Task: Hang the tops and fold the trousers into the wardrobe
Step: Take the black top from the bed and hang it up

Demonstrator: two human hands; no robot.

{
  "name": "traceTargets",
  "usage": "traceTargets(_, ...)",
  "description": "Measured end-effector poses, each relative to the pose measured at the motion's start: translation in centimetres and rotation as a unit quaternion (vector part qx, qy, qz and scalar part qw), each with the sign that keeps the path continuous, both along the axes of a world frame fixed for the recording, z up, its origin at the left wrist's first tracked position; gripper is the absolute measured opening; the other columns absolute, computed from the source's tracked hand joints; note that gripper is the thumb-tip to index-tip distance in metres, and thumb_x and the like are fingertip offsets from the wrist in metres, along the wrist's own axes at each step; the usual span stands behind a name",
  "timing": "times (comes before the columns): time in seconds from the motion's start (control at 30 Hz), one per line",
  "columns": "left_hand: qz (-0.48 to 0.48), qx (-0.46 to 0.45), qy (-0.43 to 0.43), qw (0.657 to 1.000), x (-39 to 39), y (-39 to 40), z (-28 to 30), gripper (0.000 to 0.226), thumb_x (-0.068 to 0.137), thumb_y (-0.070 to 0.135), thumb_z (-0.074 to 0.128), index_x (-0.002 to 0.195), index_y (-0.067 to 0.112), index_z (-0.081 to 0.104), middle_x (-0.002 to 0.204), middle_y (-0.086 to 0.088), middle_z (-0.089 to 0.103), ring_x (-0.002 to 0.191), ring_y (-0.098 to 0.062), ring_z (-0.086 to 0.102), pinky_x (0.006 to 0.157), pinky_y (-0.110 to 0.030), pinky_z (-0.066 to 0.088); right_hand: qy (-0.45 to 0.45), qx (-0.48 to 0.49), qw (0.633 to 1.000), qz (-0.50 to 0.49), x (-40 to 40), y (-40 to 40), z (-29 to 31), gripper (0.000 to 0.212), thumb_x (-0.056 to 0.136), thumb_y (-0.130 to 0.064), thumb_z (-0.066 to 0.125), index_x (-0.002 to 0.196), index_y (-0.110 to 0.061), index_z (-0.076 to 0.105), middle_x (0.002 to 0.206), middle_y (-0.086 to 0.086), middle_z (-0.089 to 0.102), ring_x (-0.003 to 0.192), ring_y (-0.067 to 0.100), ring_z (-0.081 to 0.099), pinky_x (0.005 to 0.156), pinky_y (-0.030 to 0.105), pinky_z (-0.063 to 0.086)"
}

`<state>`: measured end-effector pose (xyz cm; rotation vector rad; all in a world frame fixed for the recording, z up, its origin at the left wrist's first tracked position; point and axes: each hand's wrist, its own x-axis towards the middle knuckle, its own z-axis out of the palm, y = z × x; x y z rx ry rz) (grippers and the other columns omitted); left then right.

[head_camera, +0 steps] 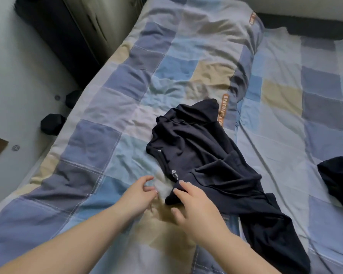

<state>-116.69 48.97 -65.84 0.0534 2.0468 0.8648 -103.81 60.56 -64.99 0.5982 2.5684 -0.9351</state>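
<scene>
right hand (194,202) pinching black garment (206,155) edge — likely to spread it | left hand (141,191) loosely open, empty

Black garment (210,155) on a quilt (111,147) checked blue, grey and tan

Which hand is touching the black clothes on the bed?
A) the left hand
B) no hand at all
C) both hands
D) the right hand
D: the right hand has its fingers on the near edge of the black garment, while the left hand is open over the checked quilt beside it, not touching the dark cloth.
</scene>
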Motion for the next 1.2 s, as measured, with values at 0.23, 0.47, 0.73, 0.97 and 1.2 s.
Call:
traceTargets(0.23, -0.024, 0.075, 0.036, 0.996, -3.9, 3.0, -6.8, 0.062, 0.094, 0.003, 0.048, 0.144, 0.033, 0.030, 0.115, 0.002, 0.053, 0.087, -0.005, 0.056, 0.066, -0.007, 0.042, -0.066, -0.007, 0.994, -0.083, -4.5, 0.1, -7.5, 0.080, 0.088, -0.061, 0.045, 0.150, -0.036, 0.000, 0.158, -0.007, 0.008, 0.144, 0.017, 0.017, 0.111, 0.045, 0.030)
traceTargets(0.47, 0.011, 0.119, 0.059, 0.991, -4.9, 4.9, -8.2, 0.062, 0.085, -0.016, 0.036, 0.138, 0.016, 0.047, 0.120, -0.001, 0.060, 0.101, -0.007, 0.057, 0.078, -0.007, 0.044, -0.091, 0.002, 0.972, -0.217, -7.7, 0.5, -9.2, 0.050, 0.090, -0.054, 0.048, 0.133, -0.029, 0.040, 0.135, -0.001, 0.037, 0.126, 0.025, 0.033, 0.099, 0.042, 0.040)
traceTargets(0.73, -0.082, 0.144, 0.227, 0.960, -1.7, 2.9, -2.1, 0.037, 0.079, -0.001, 0.062, 0.095, 0.033, 0.068, 0.088, 0.015, 0.066, 0.085, 0.005, 0.058, 0.073, -0.004, 0.041, 0.067, -0.021, 0.963, -0.261, -4.1, -0.1, -3.6, 0.014, 0.086, -0.033, 0.051, 0.076, -0.026, 0.044, 0.080, -0.009, 0.055, 0.086, 0.015, 0.051, 0.084, 0.033, 0.042)
traceTargets(0.97, -0.183, 0.184, 0.391, 0.883, 1.8, 1.9, 7.2, 0.012, 0.070, 0.041, 0.056, 0.079, 0.035, 0.061, 0.093, 0.023, 0.051, 0.094, 0.002, 0.049, 0.084, -0.015, 0.035, 0.213, -0.175, 0.909, -0.313, 2.2, 1.1, 8.0, 0.011, 0.090, -0.019, 0.056, 0.081, -0.023, 0.051, 0.063, -0.011, 0.054, 0.056, 0.005, 0.045, 0.056, 0.017, 0.035)
traceTargets(1.2, -0.120, 0.275, 0.302, 0.905, 9.6, 3.1, 21.9, 0.027, 0.069, 0.052, 0.052, 0.088, 0.033, 0.054, 0.081, 0.014, 0.065, 0.076, -0.003, 0.061, 0.067, -0.015, 0.043, 0.289, -0.087, 0.925, -0.231, 9.0, 2.8, 22.0, 0.020, 0.079, -0.049, 0.057, 0.095, -0.041, 0.047, 0.095, -0.031, 0.060, 0.081, -0.001, 0.061, 0.067, 0.014, 0.044)
